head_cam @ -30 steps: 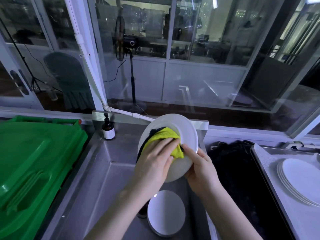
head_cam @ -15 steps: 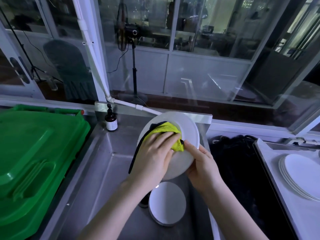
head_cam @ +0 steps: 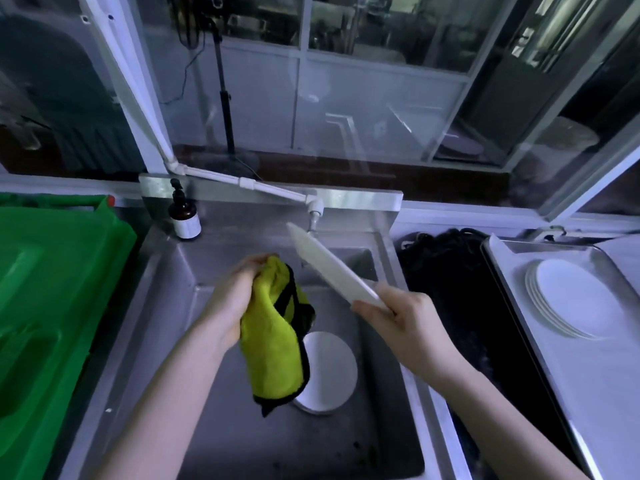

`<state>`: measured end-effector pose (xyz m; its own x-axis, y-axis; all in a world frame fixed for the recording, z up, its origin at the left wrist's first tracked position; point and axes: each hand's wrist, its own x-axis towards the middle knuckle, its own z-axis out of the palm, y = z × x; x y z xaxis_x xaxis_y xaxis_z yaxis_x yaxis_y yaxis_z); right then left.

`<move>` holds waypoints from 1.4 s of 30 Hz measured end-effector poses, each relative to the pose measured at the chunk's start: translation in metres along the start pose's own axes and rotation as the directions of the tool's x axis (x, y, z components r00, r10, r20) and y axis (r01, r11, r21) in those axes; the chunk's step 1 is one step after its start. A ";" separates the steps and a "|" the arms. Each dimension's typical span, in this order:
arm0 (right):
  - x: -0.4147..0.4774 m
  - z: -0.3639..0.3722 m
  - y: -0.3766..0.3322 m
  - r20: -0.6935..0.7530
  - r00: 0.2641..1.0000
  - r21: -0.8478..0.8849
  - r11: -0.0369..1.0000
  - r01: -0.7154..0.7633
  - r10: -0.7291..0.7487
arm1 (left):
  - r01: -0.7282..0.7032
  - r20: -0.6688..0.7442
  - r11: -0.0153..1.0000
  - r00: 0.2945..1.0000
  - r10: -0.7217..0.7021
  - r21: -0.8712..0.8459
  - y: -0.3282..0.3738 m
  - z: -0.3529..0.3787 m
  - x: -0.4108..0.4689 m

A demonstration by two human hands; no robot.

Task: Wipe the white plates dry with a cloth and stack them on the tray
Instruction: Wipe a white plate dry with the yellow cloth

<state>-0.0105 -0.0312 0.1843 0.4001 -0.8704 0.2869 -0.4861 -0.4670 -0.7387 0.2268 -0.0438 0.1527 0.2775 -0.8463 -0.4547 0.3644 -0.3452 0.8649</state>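
My right hand [head_cam: 403,315] grips a white plate [head_cam: 329,265] by its near rim, holding it edge-on and tilted over the sink. My left hand [head_cam: 239,289] holds a yellow cloth [head_cam: 273,337] with black trim, which hangs down apart from the plate. Another white plate [head_cam: 329,372] lies flat in the bottom of the steel sink [head_cam: 166,306], partly behind the cloth. On the right, a stack of white plates [head_cam: 571,299] rests on a metal tray [head_cam: 519,258].
A green plastic crate [head_cam: 52,289] stands left of the sink. A brown pump bottle [head_cam: 185,216] sits at the sink's back left corner. The white tap [head_cam: 313,209] juts out just behind the held plate. A black heap [head_cam: 450,271] lies between sink and tray.
The cloth has come off the plate. My left hand dropped lower left with the cloth hanging, and my right hand turned the plate edge-on and swung it to the right.
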 end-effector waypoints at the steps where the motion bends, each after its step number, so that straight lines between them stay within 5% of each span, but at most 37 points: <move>1: -0.004 0.000 0.001 0.028 0.997 -0.112 0.991 0.071 -0.068 | 0.096 0.075 0.995 0.993 -0.096 0.004 0.001 0.001 -0.002; 5: -0.026 -0.004 0.012 0.145 0.965 -0.409 0.874 0.261 -0.220 | 0.210 0.291 0.960 0.921 -0.258 0.186 -0.001 0.003 -0.006; 11: -0.052 -0.036 0.038 0.225 0.925 -0.628 0.681 0.378 -0.306 | 0.046 0.265 0.917 0.950 -0.162 0.396 -0.019 0.042 -0.007; 17: -0.071 -0.081 0.083 0.022 0.992 -0.645 0.757 0.106 -0.121 | -0.006 0.176 0.906 0.981 -0.076 0.423 -0.042 0.105 -0.011; 19: -0.079 -0.109 0.102 -0.145 0.988 -0.511 0.851 -0.121 0.053 | -0.031 0.157 0.922 0.987 -0.033 0.387 -0.053 0.130 -0.014; 21: -0.090 -0.144 0.123 -0.264 0.904 -0.114 0.919 -0.376 0.337 | -0.059 0.151 0.933 0.989 0.005 0.356 -0.064 0.160 -0.018; 23: -0.099 -0.179 0.139 -0.224 0.749 0.464 0.744 -0.481 0.624 | -0.083 0.163 0.936 0.986 0.027 0.342 -0.075 0.192 -0.022; 25: -0.108 -0.209 0.159 -0.113 0.677 0.689 0.548 -0.474 0.728 | -0.095 0.200 0.929 0.980 0.023 0.359 -0.088 0.228 -0.026; 32: -0.143 -0.292 0.249 -0.294 0.551 0.676 0.577 -0.458 0.781 | -0.181 0.350 0.867 0.937 0.008 0.465 -0.144 0.359 -0.026; 42: -0.166 -0.378 0.375 -0.405 0.339 0.717 0.525 -0.458 0.849 | -0.415 0.557 0.611 0.829 -0.052 0.675 -0.199 0.490 0.017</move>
<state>-0.5527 -0.1205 0.0903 -0.5917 -0.7551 -0.2824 0.1188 0.2648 -0.9570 -0.2768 -0.1880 0.0773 -0.2843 -0.9094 -0.3037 -0.4923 -0.1334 0.8602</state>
